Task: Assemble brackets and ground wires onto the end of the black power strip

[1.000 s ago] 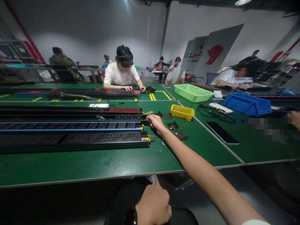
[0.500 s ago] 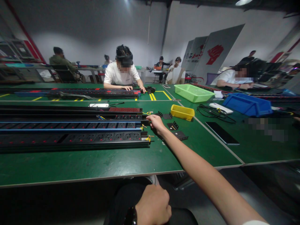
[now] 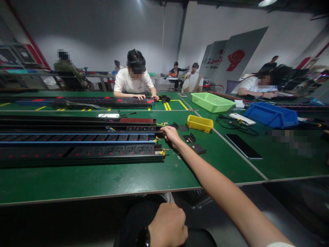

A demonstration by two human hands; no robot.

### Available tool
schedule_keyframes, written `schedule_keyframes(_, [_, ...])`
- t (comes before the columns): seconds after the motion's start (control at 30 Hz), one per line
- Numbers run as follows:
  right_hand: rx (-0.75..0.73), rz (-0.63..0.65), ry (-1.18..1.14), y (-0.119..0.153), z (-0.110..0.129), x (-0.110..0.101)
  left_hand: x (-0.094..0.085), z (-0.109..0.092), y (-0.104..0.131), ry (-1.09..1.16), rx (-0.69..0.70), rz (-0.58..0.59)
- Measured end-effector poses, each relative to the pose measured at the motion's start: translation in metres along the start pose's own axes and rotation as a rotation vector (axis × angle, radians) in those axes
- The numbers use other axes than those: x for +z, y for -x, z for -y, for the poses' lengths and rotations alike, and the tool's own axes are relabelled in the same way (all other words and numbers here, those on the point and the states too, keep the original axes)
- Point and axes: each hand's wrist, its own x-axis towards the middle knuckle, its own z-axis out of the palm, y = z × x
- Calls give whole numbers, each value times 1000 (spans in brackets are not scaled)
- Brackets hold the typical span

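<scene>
My right hand [image 3: 170, 133] reaches across the green table, its fingers closed in a pinch at the right end of a black power strip [image 3: 141, 129]. What lies between the fingertips is too small to make out. Beside it runs a blue-edged power strip [image 3: 123, 138], and nearer me a black power strip [image 3: 115, 151]; yellow-green wires [image 3: 162, 152] show at their ends. My left hand [image 3: 168, 224], above a black watch, is curled into a fist over my lap. Its palm side is hidden. Small black end plates [image 3: 197, 148] lie just right of my right hand.
Farther right are a yellow bin [image 3: 199, 123], a green basket [image 3: 212, 102], a blue bin [image 3: 271, 115], a black cable [image 3: 238, 126] and a dark flat tablet-like panel [image 3: 243, 145]. Across the table a person [image 3: 135, 77] works on other strips. The table's front edge [image 3: 108, 198] runs before me.
Both my hands stay where they were. Across the table, the co-worker's hand at the strip's end has shifted slightly.
</scene>
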Motion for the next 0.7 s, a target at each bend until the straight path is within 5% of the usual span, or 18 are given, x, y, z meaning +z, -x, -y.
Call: schedule_keyframes(0.7, [-17,2,11,-3,-4,0,-2,1,0,6,4,9])
